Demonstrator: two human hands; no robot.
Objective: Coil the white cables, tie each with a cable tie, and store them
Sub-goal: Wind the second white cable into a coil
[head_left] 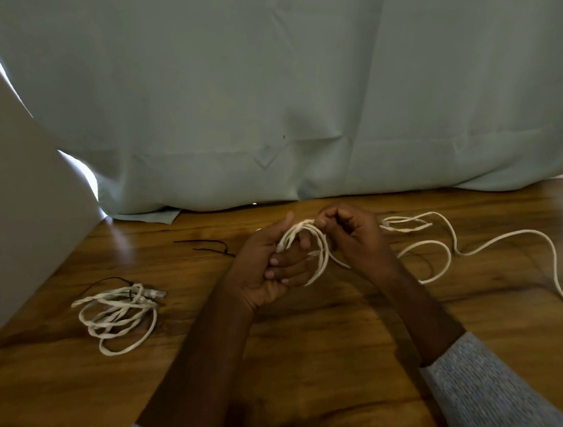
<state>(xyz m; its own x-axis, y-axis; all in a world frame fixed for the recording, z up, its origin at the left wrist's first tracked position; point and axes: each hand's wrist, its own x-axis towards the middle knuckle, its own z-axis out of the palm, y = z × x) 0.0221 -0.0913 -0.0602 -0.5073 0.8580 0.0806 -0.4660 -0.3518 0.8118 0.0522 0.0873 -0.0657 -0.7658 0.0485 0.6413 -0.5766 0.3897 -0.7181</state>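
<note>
Pale green curtain (pixel 265 97) hanging along the far edge of the wooden table (pixel 316 344). Near the left edge, a finished coil (pixel 117 313) of white cable, already bound with a dark tie. Toward the right edge, the loose cable (pixel 495 240) trailing in slack curves back to the middle, where its small coil (pixel 312 247) is forming. Left hand (pixel 270 267) curled round those loops, fingers folded in beneath them. Right hand (pixel 351 231) closed, pinching the strand at the top of the coil. Spare black cable ties (pixel 209 245) lying left of the hands. Cable judged light, soft and springy, apt to unwind; best gripped across all loops together, not by the connector end.
</note>
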